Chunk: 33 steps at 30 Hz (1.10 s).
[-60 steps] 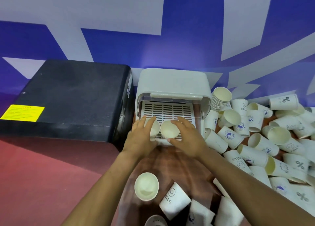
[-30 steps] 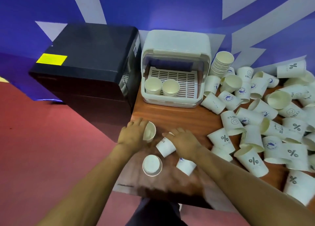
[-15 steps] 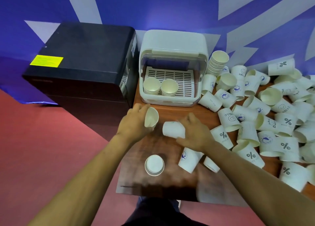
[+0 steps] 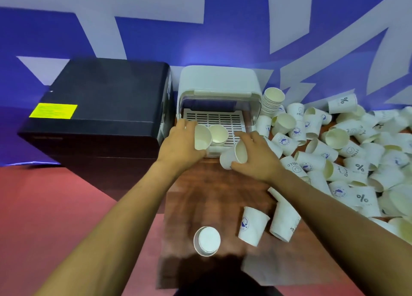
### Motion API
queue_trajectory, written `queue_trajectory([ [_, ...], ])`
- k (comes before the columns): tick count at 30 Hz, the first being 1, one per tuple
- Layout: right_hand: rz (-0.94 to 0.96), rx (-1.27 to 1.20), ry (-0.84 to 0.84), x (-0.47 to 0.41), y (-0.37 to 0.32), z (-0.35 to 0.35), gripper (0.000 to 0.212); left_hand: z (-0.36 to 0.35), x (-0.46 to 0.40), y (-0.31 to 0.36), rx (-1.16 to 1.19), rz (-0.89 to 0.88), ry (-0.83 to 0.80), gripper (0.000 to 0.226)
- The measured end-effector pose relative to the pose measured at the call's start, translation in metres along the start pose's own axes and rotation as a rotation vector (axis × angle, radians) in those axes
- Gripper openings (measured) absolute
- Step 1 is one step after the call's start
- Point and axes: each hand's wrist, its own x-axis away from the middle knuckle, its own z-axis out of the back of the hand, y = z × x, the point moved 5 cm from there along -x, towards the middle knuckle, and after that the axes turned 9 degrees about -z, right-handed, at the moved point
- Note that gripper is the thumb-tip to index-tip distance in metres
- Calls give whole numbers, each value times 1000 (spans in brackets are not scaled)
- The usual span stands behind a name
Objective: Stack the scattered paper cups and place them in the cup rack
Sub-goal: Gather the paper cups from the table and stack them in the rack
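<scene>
My left hand [image 4: 181, 145] grips a white paper cup [image 4: 202, 137], tilted with its mouth facing right, at the front left of the white cup rack [image 4: 219, 81]. My right hand [image 4: 256, 154] holds another paper cup [image 4: 234, 155] on its side just in front of the rack's front edge. One cup [image 4: 219, 134] stands upright on the rack's slatted tray; my left hand and its cup hide the spot beside it.
A black box [image 4: 107, 103] with a yellow label stands left of the rack. Several loose cups [image 4: 334, 153] cover the wooden table [image 4: 214, 197] on the right, with a nested stack [image 4: 272, 101] beside the rack. Near the front edge lie an upturned cup [image 4: 207, 241] and two more [image 4: 253, 225].
Both hands lifted their cups off the table and carried them forward to the rack's front. The view has moved closer to the rack.
</scene>
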Motion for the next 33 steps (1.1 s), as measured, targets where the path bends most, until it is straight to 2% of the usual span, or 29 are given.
queue_trajectory([
  [5, 6, -123, 97, -22, -8, 17, 81, 10, -21, 0, -14, 4, 17, 78],
  [12, 102, -113, 179, -54, -14, 34, 72, 13, -46, -6, -57, 84, 66, 78],
  [29, 161, -86, -24, -120, -14, -24, 77, -41, -78, -34, -75, 196, -48, 72],
  [33, 146, 13, -68, -122, -11, -36, 80, -59, -81, -45, -99, 235, -123, 80],
])
